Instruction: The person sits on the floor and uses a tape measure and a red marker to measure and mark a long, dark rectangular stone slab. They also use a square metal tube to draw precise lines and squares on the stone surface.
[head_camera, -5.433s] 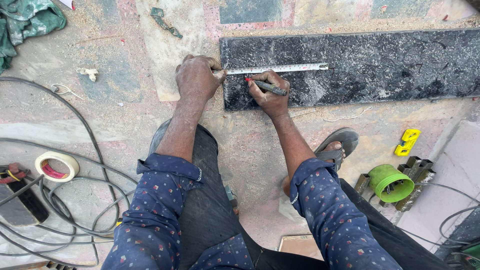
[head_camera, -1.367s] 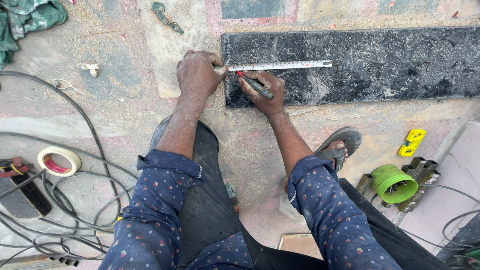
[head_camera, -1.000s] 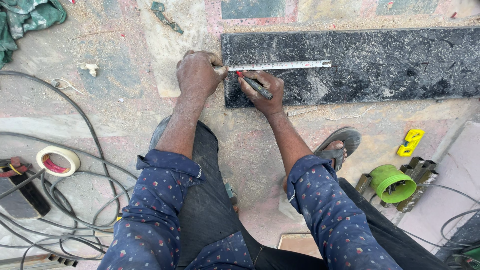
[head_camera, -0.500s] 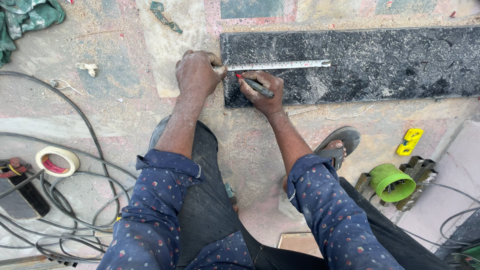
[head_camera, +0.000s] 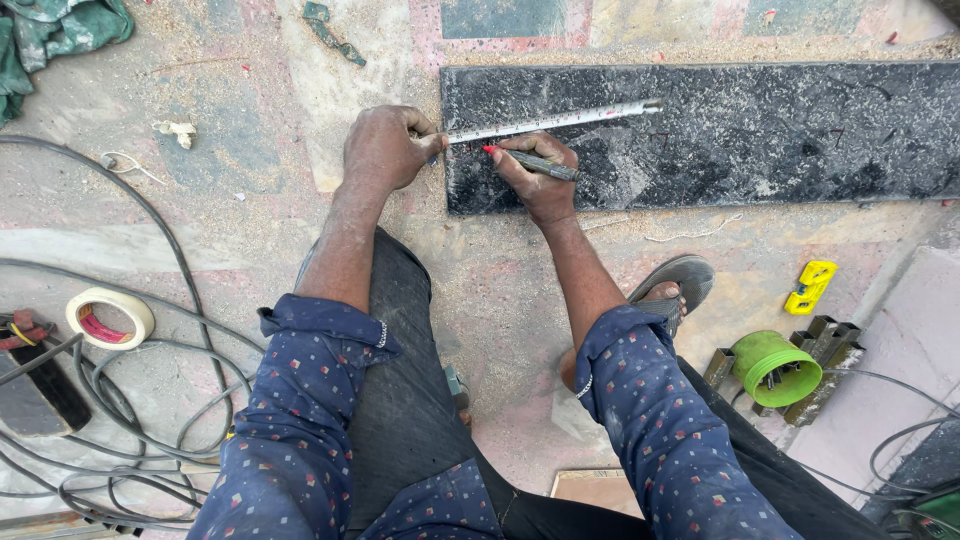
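The tape measure blade (head_camera: 550, 121) lies on the dark granite slab (head_camera: 760, 135), which rests flat on a dusty, patched concrete floor (head_camera: 250, 190). We see the long axis of the blade running left to right, almost along the length of the slab, with the right end a little farther from us. Our left hand (head_camera: 385, 150) is at the left edge of the slab, fingers curled and pinching the near end of the blade. Our right hand (head_camera: 540, 175) rests on the slab just beside the blade, fingers pressed together around a pencil (head_camera: 530, 163) whose red tip points left. On the floor lie black cables (head_camera: 150, 420), a roll of tape (head_camera: 110, 318) at the left and a green cup (head_camera: 775, 368) at the right.
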